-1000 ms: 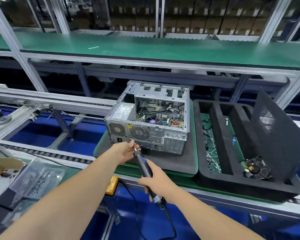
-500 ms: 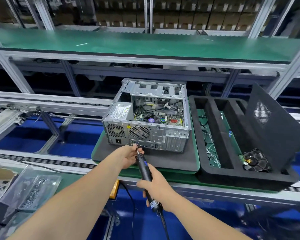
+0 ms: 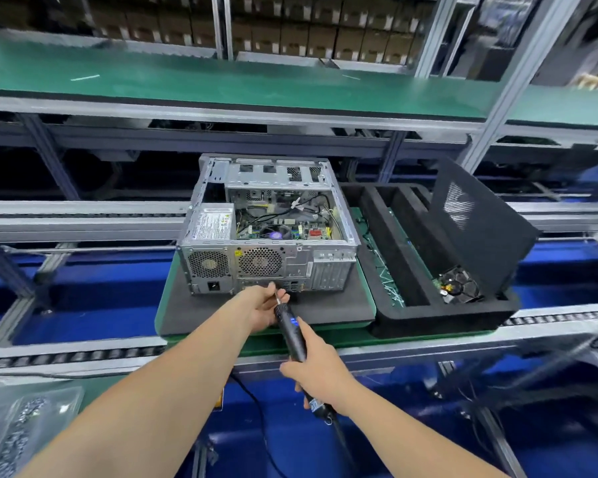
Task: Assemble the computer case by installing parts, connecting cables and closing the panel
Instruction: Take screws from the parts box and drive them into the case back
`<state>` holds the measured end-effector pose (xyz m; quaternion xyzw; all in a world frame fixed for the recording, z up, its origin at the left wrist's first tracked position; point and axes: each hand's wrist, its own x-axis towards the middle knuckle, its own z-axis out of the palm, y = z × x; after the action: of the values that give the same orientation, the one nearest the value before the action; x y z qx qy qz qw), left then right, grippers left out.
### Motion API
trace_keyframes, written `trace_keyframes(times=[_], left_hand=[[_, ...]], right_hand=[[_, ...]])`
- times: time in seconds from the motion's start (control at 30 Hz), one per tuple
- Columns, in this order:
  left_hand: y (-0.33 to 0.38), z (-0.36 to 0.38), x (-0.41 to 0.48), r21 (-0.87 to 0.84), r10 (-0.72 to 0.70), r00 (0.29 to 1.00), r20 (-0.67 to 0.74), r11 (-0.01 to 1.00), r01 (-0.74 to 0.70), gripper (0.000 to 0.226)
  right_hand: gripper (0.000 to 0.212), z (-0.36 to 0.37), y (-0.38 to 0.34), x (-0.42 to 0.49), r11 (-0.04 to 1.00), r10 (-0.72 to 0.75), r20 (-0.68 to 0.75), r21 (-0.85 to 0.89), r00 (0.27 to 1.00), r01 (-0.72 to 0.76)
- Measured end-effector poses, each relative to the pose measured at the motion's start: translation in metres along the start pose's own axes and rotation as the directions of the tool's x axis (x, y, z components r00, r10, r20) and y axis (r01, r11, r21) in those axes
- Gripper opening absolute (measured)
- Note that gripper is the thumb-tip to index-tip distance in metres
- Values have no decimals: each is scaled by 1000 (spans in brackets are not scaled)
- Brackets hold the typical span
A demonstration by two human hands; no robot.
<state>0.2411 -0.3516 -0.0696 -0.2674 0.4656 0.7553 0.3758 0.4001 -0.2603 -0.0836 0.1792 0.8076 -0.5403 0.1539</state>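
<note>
Case (image 3: pixel 270 250) just beyond hands; both hold screwdriver (image 3: pixel 292 334).

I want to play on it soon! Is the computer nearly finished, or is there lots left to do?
Partly. Done: the power supply and circuit board sit inside the computer case. In hand: the right hand grips the electric screwdriver while the left hand pinches its tip at the case's back. Left: the case is open on top, and the black vented panel and a fan wait in the foam tray.
</note>
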Motion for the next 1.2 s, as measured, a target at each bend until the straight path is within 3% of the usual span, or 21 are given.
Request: trace_keyframes(times=[0.1,0.27,0.43,1.2], left_hand=[[0,2,0,21,-1,999,43,1000,0,21],[-1,-3,1,143,-31,991,129,990,12,19],[-4,0,1,149,-29,985,172,989,3,26],[-2,-4,17,101,39,992,119,994,-51,14]], right_hand=[[93,1,-3,-3,999,-7,-36,34,999,8],[77,4,-1,-8,948,35,-4,317,999,-32],[75,13,1,-4,913,39,-35,407,999,-21],[88,20,1,11,920,-19,-61,389,998,42]])
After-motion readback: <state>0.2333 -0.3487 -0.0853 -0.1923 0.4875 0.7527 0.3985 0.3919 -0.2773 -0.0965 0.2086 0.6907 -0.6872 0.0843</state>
